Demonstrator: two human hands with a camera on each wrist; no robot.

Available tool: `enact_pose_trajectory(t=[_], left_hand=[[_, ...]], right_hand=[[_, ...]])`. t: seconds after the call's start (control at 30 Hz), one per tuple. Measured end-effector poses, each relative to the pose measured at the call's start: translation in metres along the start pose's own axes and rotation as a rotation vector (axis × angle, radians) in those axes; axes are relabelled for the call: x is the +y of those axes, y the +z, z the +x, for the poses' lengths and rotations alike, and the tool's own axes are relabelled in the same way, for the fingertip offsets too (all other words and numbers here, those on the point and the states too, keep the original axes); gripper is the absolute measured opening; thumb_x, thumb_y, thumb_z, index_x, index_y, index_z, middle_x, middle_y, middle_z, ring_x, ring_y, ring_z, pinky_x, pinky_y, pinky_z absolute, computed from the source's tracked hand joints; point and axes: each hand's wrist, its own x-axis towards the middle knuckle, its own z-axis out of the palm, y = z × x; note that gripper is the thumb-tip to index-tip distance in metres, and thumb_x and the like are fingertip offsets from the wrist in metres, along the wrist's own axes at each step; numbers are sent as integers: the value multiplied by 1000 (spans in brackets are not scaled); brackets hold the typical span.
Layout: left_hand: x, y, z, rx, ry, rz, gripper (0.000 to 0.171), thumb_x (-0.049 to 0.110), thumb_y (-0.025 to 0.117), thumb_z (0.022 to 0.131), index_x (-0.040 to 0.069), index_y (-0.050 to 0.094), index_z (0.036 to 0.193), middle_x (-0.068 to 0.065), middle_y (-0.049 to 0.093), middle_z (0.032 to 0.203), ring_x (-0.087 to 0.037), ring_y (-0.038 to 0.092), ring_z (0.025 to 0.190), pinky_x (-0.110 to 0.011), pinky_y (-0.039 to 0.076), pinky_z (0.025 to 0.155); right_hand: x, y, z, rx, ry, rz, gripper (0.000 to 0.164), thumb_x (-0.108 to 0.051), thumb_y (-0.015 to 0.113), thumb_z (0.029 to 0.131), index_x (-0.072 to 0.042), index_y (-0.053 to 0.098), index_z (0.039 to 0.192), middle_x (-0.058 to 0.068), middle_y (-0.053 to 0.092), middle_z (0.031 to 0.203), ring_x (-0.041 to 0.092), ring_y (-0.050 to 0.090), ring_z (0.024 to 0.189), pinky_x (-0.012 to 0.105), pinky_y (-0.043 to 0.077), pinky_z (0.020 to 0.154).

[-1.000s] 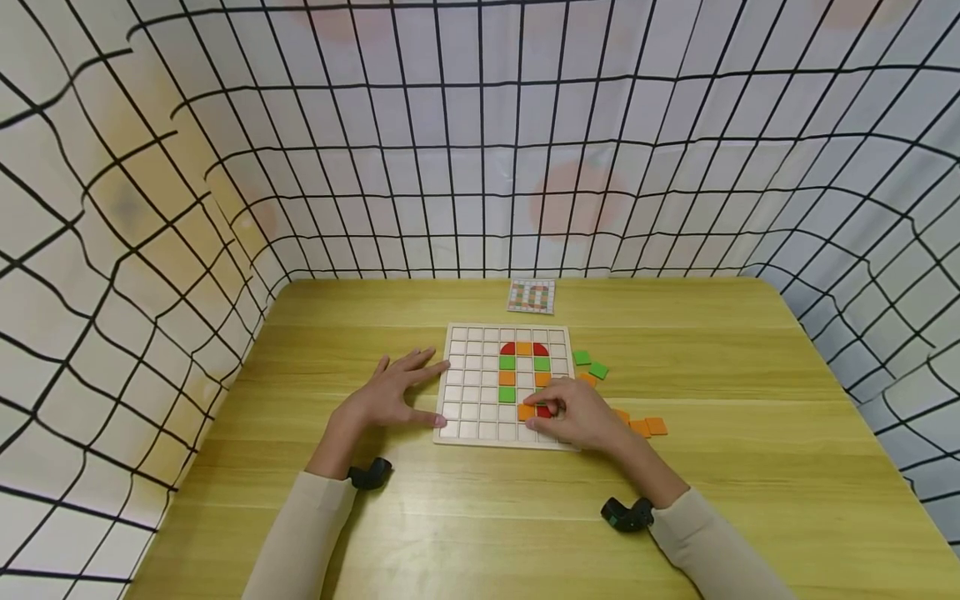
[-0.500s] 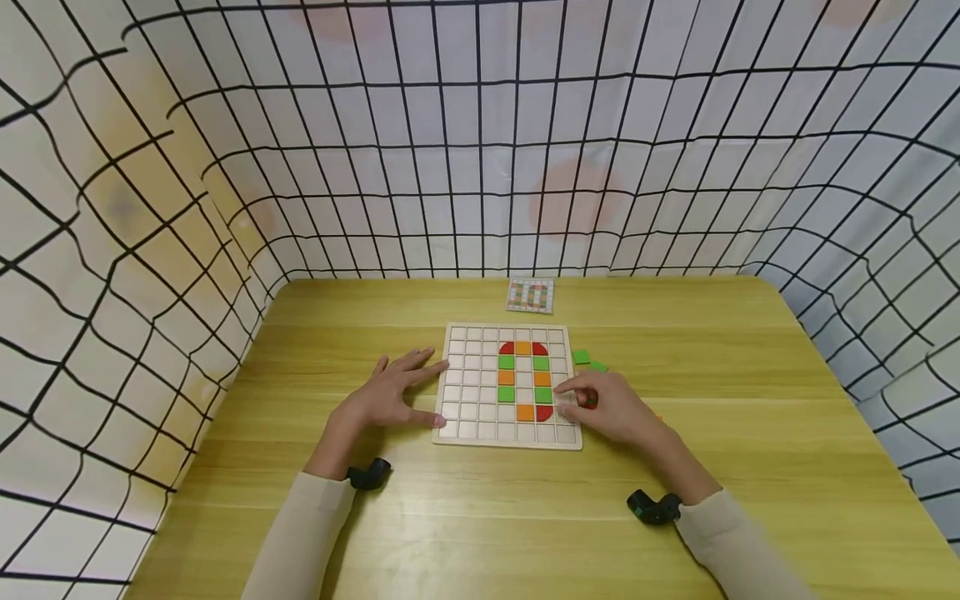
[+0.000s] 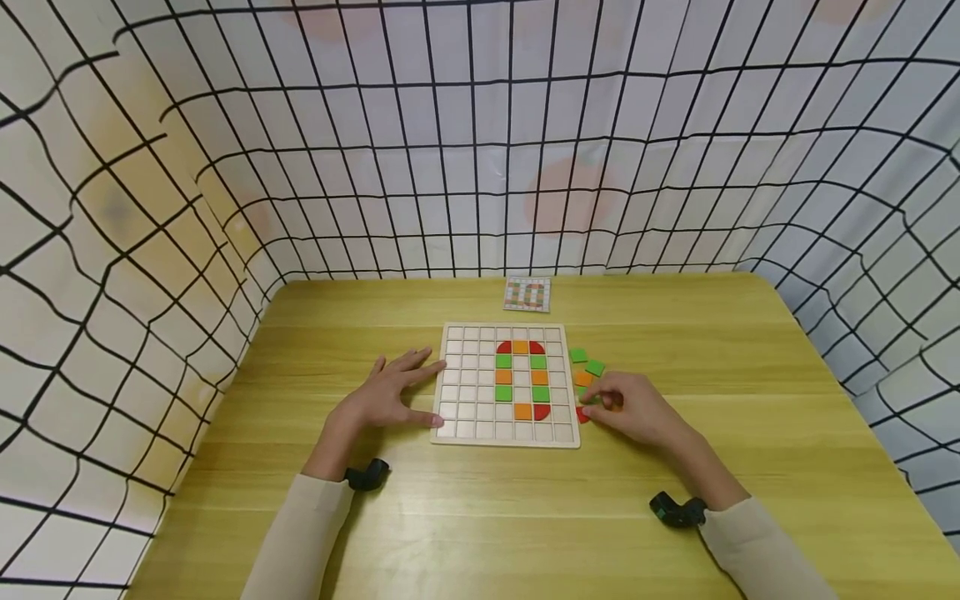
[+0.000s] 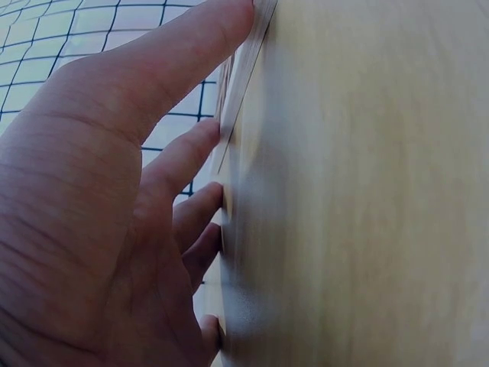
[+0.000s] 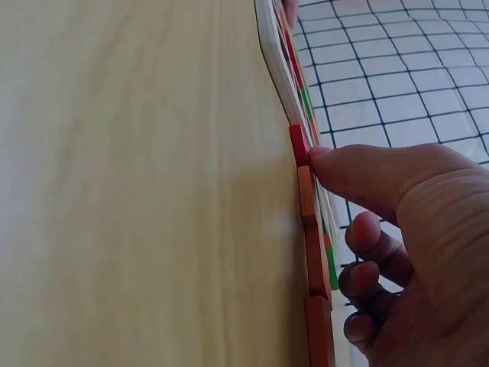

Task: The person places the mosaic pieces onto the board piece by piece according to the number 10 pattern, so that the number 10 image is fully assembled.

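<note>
A wooden grid board (image 3: 467, 408) lies on the table, with red, orange and green tiles forming a ring in its right half. My left hand (image 3: 386, 396) is spread flat, its thumb and a fingertip on the board's left edge. At the board's right side my right hand (image 3: 633, 407) bends over loose tiles. Its thumb tip touches a red quarter-round tile (image 3: 582, 415) beside the board, with the index fingertip slightly apart from the thumb. In the right wrist view the thumb (image 5: 359, 172) meets the red tile (image 5: 299, 145), which stands in line with orange tiles (image 5: 307, 195).
Green tiles (image 3: 595, 367) and an orange tile (image 3: 583, 378) lie along the board's right edge, some partly hidden under the right hand. A small printed pattern card (image 3: 527, 294) lies behind the board. A black-and-white grid curtain (image 3: 480, 167) encloses the table.
My right hand has left the board, where it was over the orange and red tiles in the lower row, and moved right to the loose tiles. The left hand stays in place.
</note>
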Motion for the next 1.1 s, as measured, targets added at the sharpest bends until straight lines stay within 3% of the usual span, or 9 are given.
enact_pose_trajectory(t=[0.8, 1.1], left_hand=[[-1, 1, 0, 8, -3, 10, 99, 72, 75, 79, 36, 34, 161, -2, 17, 174, -31, 13, 162, -70, -3, 125], [-1, 1, 0, 7, -4, 14, 100, 73, 75, 78, 36, 34, 162, -2, 17, 174, -30, 13, 161, -70, -3, 125]], right_hand=[[3, -2, -12, -42, -8, -26, 17, -28, 86, 86, -22, 73, 96, -3, 54, 80, 12, 50, 79, 23, 39, 69], [10, -5, -17, -23, 3, -35, 17, -31, 86, 85, -28, 69, 86, -6, 56, 79, 12, 52, 75, 23, 43, 69]])
